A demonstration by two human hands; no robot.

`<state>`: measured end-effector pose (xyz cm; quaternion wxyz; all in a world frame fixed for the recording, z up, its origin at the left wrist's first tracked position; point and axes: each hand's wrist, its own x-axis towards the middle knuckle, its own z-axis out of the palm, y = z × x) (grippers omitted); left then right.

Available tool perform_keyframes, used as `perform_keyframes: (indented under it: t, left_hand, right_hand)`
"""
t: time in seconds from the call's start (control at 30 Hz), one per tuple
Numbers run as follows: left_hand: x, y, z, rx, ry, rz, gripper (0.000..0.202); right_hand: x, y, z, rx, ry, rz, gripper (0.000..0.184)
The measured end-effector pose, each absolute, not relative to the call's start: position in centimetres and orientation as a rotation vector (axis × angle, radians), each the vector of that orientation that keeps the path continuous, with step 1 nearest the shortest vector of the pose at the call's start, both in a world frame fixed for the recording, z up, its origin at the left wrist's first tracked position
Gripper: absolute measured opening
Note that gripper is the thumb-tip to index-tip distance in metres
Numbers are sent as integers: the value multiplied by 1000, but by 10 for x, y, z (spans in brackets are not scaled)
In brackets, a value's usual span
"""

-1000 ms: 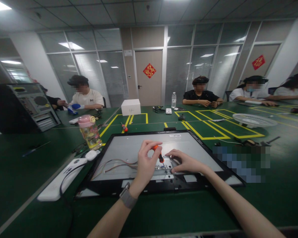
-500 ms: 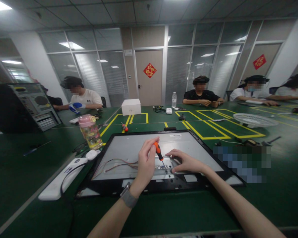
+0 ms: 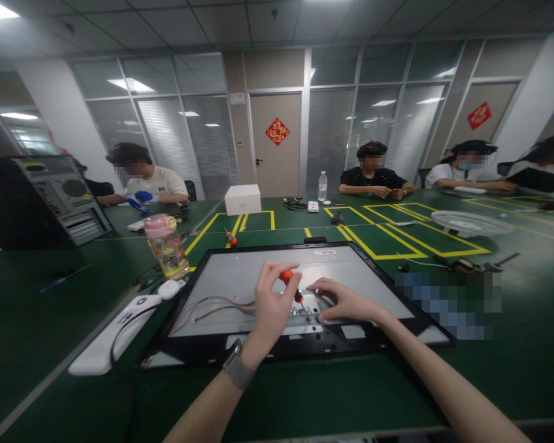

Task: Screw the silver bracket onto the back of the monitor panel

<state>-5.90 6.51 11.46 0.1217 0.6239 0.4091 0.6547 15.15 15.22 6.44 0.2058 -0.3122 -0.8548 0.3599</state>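
A flat display panel (image 3: 240,264) with a silver back and black frame lies on the table in front of me. My left hand (image 3: 274,301) is closed on the orange-and-black handle of a screwdriver (image 3: 298,295). Its shaft slants down to a narrow metal bracket (image 3: 311,301) near the panel's front edge; the contact at the tip is too small to make out. My right hand (image 3: 344,301) rests over the bracket's right end, thumb and forefinger apart on either side. Thin multicoloured wires (image 3: 212,304) run left from the bracket across the panel.
Left of the panel are a white power strip (image 3: 115,335) with a black cable and a pink-lidded bottle (image 3: 167,246). Beyond stand a white box (image 3: 242,200) and a computer case (image 3: 50,203). Tools lie at right (image 3: 471,264). Several people sit across the green table.
My left fingers have shifted round the screwdriver's handle, with thumb and forefinger now spread across its top. The right hand stays in place. At far right, a person now holds up a dark flat thing.
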Motion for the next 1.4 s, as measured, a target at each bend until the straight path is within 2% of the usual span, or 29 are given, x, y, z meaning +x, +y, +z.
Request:
perform_keyframes:
  t: [0.07,0.2,0.33,0.5,0.67,0.83,1.0,1.13,1.3,1.4]
  left_hand:
    - [-59,65,115,1836,1219,1923,13]
    - [-58,63,114,1858,1152,1858,27]
    - [-57,62,112,1874,1182,1889,16]
    - [-58,62,113,1857,1144,1829,30]
    - [-57,62,114,1821,1196,1892,16]
    - [-58,62,112,1831,1164,1853,29]
    - [-58,64,113,1828,1215,1852,21]
    - [-58,64,115,1817,1173,1840,28]
    - [-58,64,114,1779,1249,1870,20]
    - [-59,63,114,1812,1208,1849,27]
  right_hand:
    - [152,153,64,-869,-2387,990,72]
    - [152,153,63,-875,-2397,976,71]
    - [152,153,64,-866,-2396,978,72]
    - [152,153,65,-881,-2400,980,72]
    - [152,152,65,-883,-2397,987,73]
    - [152,152,66,-897,-2395,993,72]
    - [152,152,64,-887,-2385,1002,73]
    - [152,153,64,-877,-2386,992,72]
    - [152,152,65,-879,-2393,983,71]
    - [152,153,64,-881,-2392,985,71]
